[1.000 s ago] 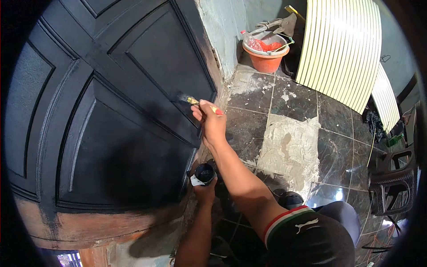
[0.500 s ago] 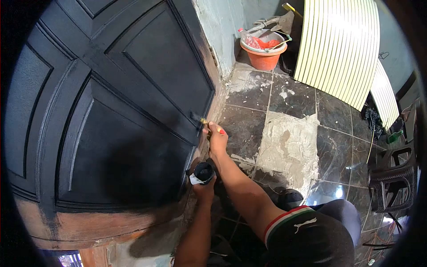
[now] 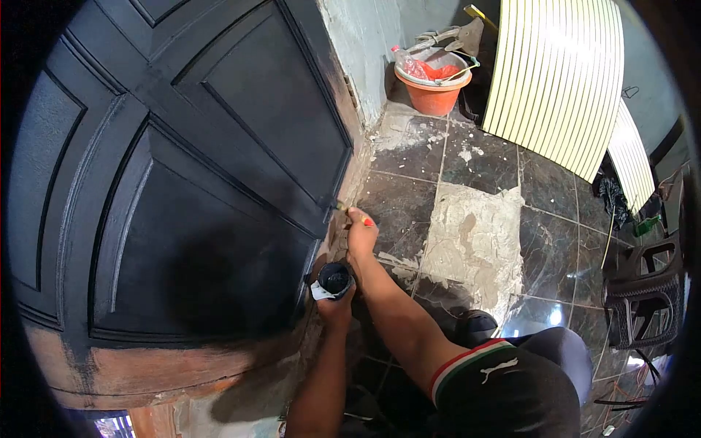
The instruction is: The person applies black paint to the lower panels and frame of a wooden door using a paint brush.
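Note:
A dark panelled door (image 3: 219,175) fills the left of the view, coated black over most of its face, with a bare reddish-brown strip along its bottom edge. My right hand (image 3: 362,231) is closed round a paintbrush (image 3: 342,207), whose bristles are at the door's right edge beside the panel moulding. Red shows at the end of the brush handle by my thumb. Just below it, my left hand (image 3: 336,309) grips a small cup of black paint (image 3: 335,279) with a whitish label on its side. The cup is upright, its opening facing me.
An orange bucket (image 3: 434,98) with a plastic bag inside stands by the wall. Ribbed cream panels (image 3: 558,80) lean at the right. Dark floor tiles (image 3: 553,248) surround a rough cement patch (image 3: 471,244). A dark plastic chair (image 3: 642,292) is at the far right.
My right hand and the paintbrush have shifted slightly right and down, off the panel corner to the door's edge. My left hand and the cup have barely moved.

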Tool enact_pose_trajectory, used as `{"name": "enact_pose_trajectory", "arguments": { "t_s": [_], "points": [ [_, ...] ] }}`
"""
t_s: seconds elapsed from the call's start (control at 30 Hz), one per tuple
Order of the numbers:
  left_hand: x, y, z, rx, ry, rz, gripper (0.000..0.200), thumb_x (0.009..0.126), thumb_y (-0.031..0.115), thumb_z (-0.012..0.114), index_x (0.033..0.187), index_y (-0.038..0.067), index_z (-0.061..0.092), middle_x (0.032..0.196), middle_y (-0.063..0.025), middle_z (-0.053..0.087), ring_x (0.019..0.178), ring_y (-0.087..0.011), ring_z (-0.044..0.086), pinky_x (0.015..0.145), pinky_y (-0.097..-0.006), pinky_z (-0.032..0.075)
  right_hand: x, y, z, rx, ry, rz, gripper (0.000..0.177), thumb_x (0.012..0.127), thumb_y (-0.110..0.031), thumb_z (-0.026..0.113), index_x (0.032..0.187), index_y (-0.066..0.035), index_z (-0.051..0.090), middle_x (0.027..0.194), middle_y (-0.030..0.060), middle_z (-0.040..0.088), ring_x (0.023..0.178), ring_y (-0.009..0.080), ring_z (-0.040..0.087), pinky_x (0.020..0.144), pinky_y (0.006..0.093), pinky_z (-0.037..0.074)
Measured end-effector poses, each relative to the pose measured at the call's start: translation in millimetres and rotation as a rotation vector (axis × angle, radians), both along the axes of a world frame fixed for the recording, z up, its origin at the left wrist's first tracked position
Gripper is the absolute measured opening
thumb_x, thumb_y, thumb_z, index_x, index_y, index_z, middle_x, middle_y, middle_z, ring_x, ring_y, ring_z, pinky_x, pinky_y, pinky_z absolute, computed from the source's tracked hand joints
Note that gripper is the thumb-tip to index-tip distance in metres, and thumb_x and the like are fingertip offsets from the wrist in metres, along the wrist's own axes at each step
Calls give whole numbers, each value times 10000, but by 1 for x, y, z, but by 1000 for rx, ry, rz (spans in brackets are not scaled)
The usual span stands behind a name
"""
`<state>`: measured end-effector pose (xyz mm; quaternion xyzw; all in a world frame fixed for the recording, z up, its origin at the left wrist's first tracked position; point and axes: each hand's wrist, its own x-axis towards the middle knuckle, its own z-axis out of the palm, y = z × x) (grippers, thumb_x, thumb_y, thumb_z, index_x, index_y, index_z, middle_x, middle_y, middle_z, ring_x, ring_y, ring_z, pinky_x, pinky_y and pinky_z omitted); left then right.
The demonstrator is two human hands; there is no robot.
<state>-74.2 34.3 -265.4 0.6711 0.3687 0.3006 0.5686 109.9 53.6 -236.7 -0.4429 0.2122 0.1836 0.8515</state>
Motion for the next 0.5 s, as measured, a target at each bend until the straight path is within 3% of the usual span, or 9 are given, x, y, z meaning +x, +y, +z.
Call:
{"name": "enact_pose_trajectory", "arguments": {
  "t_s": [0.1, 0.23, 0.33, 0.37, 0.47, 0.5],
  "points": [
    [0, 3, 0, -22, 46, -10, 671, 756, 139, 946, 1317, 28, 595, 1246, -85, 702, 1104, -209, 697, 978, -363, 541, 2, 0, 12, 304, 109, -22, 159, 963, -149, 755, 982, 6, 784, 798, 21, 699, 684, 123, 624, 637, 281, 490],
    [5, -2, 14, -40, -8, -7, 645, 760, 137, 943, 1302, 28, 611, 1235, -87, 709, 1109, -217, 698, 986, -371, 537, -5, 13, -10, -234, -43, 20, 187, 983, -154, 738, 1034, 22, 773, 814, 27, 695, 667, 116, 606, 627, 266, 472],
    [2, -2, 12, -23, 52, -2, 656, 757, 129, 941, 1311, 27, 606, 1242, -90, 707, 1117, -222, 697, 987, -376, 538, 3, 4, 8, -99, -181, -112, 210, 983, -165, 743, 1054, 31, 772, 823, 38, 703, 679, 121, 619, 625, 272, 479],
    [2, 0, 8, -21, 48, -7, 665, 755, 127, 940, 1318, 27, 600, 1249, -92, 705, 1120, -224, 697, 986, -377, 538, 3, -3, 21, 124, -102, -43, 244, 987, -178, 745, 1091, 42, 766, 840, 54, 712, 690, 131, 639, 639, 282, 506],
    [0, 9, -10, 37, 7, -34, 679, 753, 123, 937, 1329, 26, 590, 1259, -97, 698, 1124, -228, 695, 985, -381, 538, 5, 6, 10, 38, -84, -44, 229, 977, -178, 746, 1073, 26, 784, 870, 89, 754, 735, 168, 687, 704, 323, 551],
    [-3, 8, -14, 35, 3, -32, 678, 753, 122, 937, 1327, 24, 590, 1259, -99, 697, 1125, -231, 695, 985, -383, 538, 7, 4, 2, -234, -170, 29, 217, 972, -176, 747, 1061, 16, 792, 887, 99, 766, 758, 175, 700, 728, 335, 558]
  ]
}}
